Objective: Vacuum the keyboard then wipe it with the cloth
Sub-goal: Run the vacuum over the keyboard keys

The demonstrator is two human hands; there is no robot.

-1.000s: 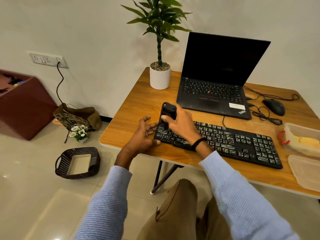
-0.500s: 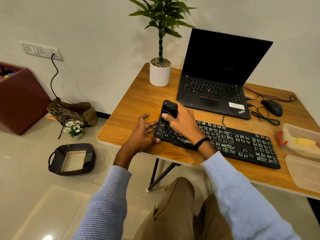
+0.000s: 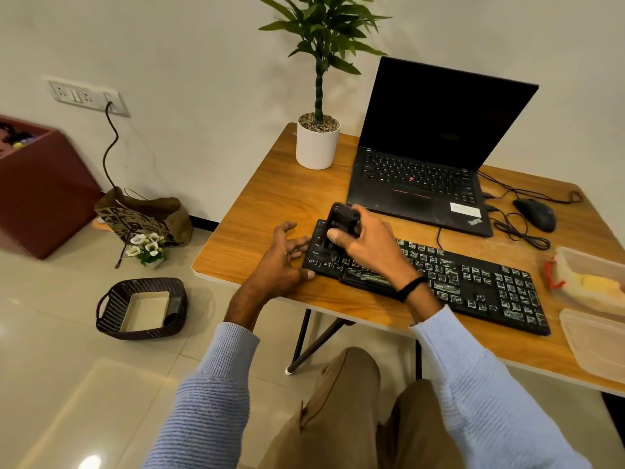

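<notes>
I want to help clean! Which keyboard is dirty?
The separate keyboard in front of the laptop: white specks cover its keys, while the laptop's keys look clean.

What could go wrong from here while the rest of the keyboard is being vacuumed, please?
1. The keyboard lies close to the desk's front edge, and the left hand only touches its left end; a firm push might slide it.
2. The vacuum in the right hand works close to the laptop's front edge and could knock it.
3. The keyboard's cable loops behind the keys and might snag the vacuum as it travels right.
</notes>
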